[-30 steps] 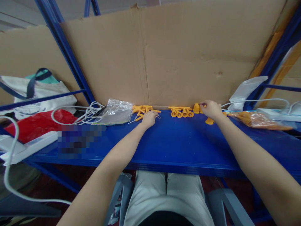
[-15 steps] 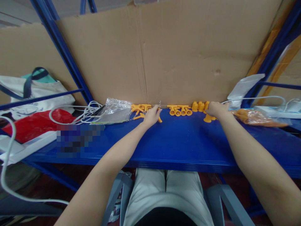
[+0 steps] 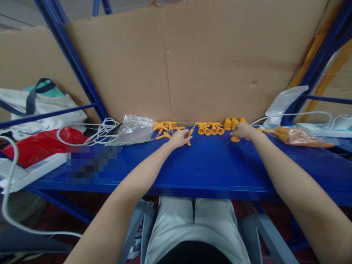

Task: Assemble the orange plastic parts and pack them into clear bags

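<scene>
My left hand [image 3: 179, 139] is closed round a yellow plastic handle piece [image 3: 190, 136], held slightly tilted above the blue table. A thin metal chain runs up from this piece. Just left of that hand lie several yellow T-shaped pieces [image 3: 165, 125] with chains. My right hand [image 3: 244, 129] has its fingers pinched on a yellow bell-shaped cup [image 3: 235, 139], partly hidden under them. Several upright yellow cups [image 3: 227, 124] stand behind its fingertips. Between my hands, a row of yellow pieces with round cup mouths [image 3: 211, 129] faces me.
A clear plastic bag [image 3: 132, 130] and coiled white cables [image 3: 106, 132] lie at left, near a red bag [image 3: 55, 145]. To the right rests a clear bag of orange parts [image 3: 301, 138]. Cardboard [image 3: 209, 66] walls off the back of the blue table [image 3: 203, 172].
My right hand has moved left, and the bell-shaped cup under its fingers has shifted left too. My left hand has lowered and moved slightly right with the handle piece, now showing more fully.
</scene>
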